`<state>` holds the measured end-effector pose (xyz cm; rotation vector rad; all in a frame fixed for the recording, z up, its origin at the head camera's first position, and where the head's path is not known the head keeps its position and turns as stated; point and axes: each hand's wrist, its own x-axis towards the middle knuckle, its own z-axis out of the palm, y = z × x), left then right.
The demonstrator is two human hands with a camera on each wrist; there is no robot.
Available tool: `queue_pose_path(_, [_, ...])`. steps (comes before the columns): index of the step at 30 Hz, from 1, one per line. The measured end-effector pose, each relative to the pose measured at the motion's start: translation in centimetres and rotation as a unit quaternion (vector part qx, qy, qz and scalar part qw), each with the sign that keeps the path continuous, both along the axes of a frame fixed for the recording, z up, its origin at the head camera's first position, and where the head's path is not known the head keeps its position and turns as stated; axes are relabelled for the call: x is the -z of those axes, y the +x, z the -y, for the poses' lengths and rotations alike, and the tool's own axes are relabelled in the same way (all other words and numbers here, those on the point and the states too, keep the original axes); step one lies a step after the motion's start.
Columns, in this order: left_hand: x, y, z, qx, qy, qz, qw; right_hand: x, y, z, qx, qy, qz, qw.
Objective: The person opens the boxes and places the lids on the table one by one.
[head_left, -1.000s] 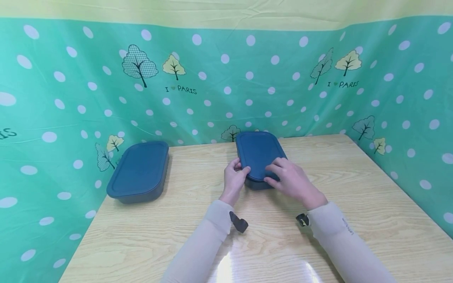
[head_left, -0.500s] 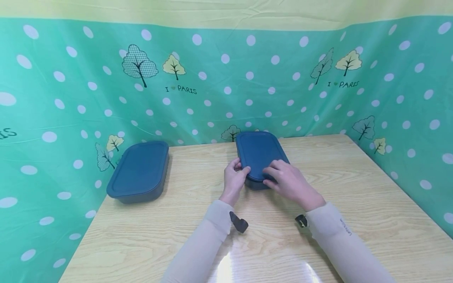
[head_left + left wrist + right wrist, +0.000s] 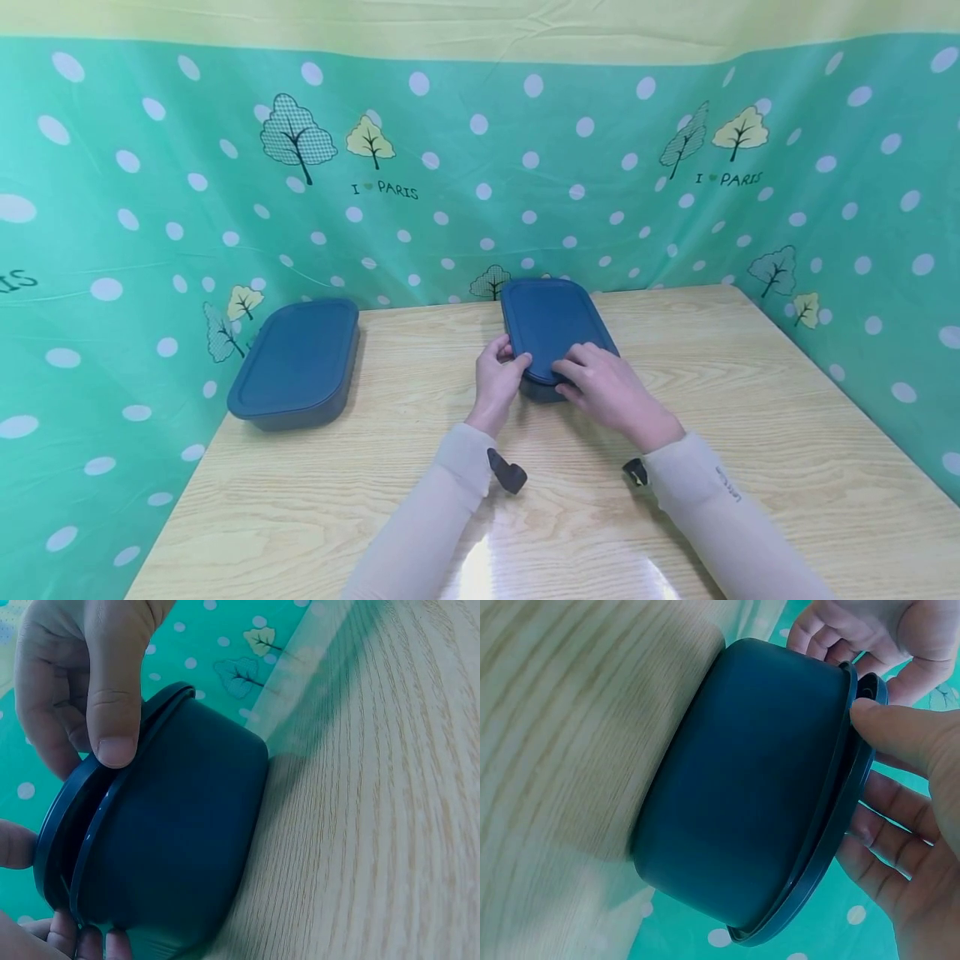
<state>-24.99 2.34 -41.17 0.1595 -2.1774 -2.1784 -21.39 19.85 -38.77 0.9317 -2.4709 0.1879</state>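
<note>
A dark blue rectangular food container (image 3: 739,780) with a matching lid (image 3: 551,321) rests at the back middle of the table. A gap shows between lid and rim along its near end in both wrist views. My left hand (image 3: 497,383) grips the near left corner, thumb at the lid's edge and fingers along the side wall. My right hand (image 3: 611,392) pinches the lid's near edge, its thumb (image 3: 116,750) at the gap and its fingers (image 3: 900,832) over the top. The container's inside is hidden.
Another lidded blue container (image 3: 296,362) stands at the left of the wooden table (image 3: 405,467). A green polka-dot curtain (image 3: 450,167) with printed trees surrounds the table at the back and sides.
My right hand has slid slightly left along the lid's near edge toward my left hand. The left hand and both containers have stayed in place.
</note>
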Motion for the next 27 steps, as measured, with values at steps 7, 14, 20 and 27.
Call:
queue_pose_path(7, [-0.05,0.01,-0.03,0.003,-0.003,0.007,1.0000,0.11,0.07,0.08,0.002,0.012,-0.007,0.9999])
queue_pose_path(14, [0.14,-0.08,-0.04,0.006,-0.006,0.010,0.9999,0.21,0.08,0.24,0.005,0.024,-0.017,0.9996])
queue_pose_path(20, [0.14,-0.03,0.01,0.006,-0.002,0.011,0.9999,0.08,0.25,0.39,0.006,0.028,-0.021,0.9994])
queue_pose_path(27, [0.03,0.06,0.02,0.005,0.001,0.010,0.9999,0.03,0.27,0.45,0.009,0.034,-0.019,0.9992])
